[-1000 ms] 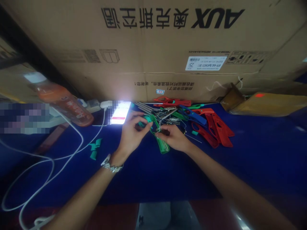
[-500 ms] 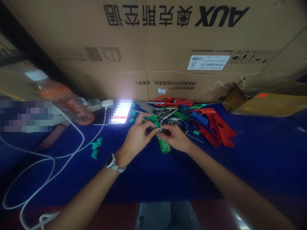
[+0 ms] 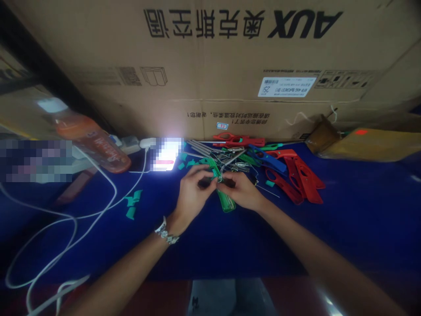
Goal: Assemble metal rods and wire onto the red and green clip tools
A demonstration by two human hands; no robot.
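A green long-nosed lighter casing (image 3: pixel 226 202) lies in front of me, its handle pointing my way. My left hand (image 3: pixel 192 191) is closed in a pinch, thumb and forefinger at the casing's upper part. From the other side my right hand (image 3: pixel 245 191) pinches a thin pale wire (image 3: pixel 220 177) over the casing. The two sets of fingertips almost meet and hide the exact grip. Behind them is a heap of metal tubes (image 3: pixel 201 147) and small metal parts (image 3: pixel 241 166).
Red lighter casings (image 3: pixel 307 184) and a blue one (image 3: pixel 269 160) lie to the right. Teal trigger pieces (image 3: pixel 132 202), a white cable (image 3: pixel 113 186), a lit phone (image 3: pixel 166 153) and a bottle (image 3: pixel 95 142) are on the left. A large cardboard box (image 3: pixel 204 87) stands behind.
My left hand has turned and its wrist has shifted slightly right and down; its forefinger now bends lower, uncovering teal pieces behind. The right hand stays nearly in place.
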